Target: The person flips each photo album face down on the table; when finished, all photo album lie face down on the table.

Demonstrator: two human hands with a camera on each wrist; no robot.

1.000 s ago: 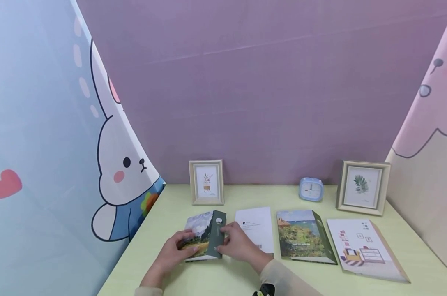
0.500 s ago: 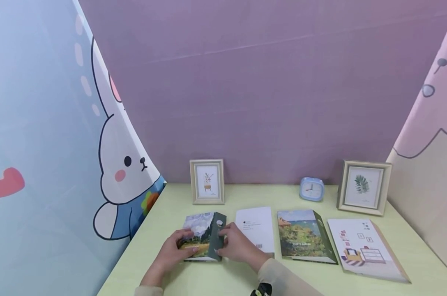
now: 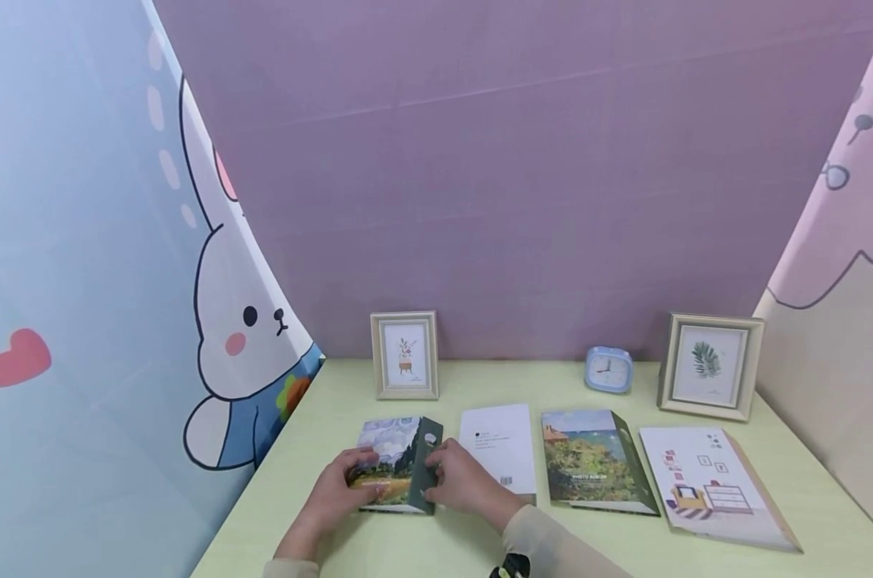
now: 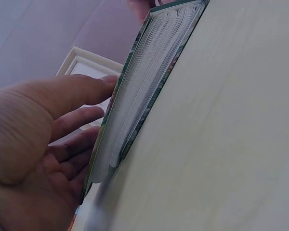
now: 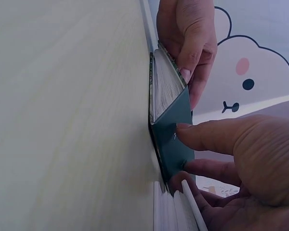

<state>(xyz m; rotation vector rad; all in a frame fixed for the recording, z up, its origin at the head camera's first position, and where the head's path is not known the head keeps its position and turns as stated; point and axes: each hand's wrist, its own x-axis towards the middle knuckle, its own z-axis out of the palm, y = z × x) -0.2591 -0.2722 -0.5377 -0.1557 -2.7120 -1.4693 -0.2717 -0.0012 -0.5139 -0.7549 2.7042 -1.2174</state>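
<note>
A thick photo album (image 3: 395,457) with a landscape painting on its cover lies on the table, its dark green spine (image 5: 176,137) facing right. My left hand (image 3: 339,486) is at its left side, with the thumb and fingertips touching the painted cover. My right hand (image 3: 465,480) is on the other side, thumb and fingertips against the spine. In the left wrist view, the white page edges (image 4: 144,72) show between the covers. Just right of the album lies a white-backed book (image 3: 497,445), partly covered by my right hand.
Farther right lie another photo album (image 3: 588,461) and a white book with a furniture drawing (image 3: 711,478). Along the back stand a small picture frame (image 3: 404,353), a blue clock (image 3: 609,369) and a leaf picture frame (image 3: 709,365). Printed curtains flank the table (image 3: 408,554).
The album has turned slightly between my hands and sits squarer, its far edge a little lower in view. My right fingertips have shifted slightly on the spine; the left hand stays in place.
</note>
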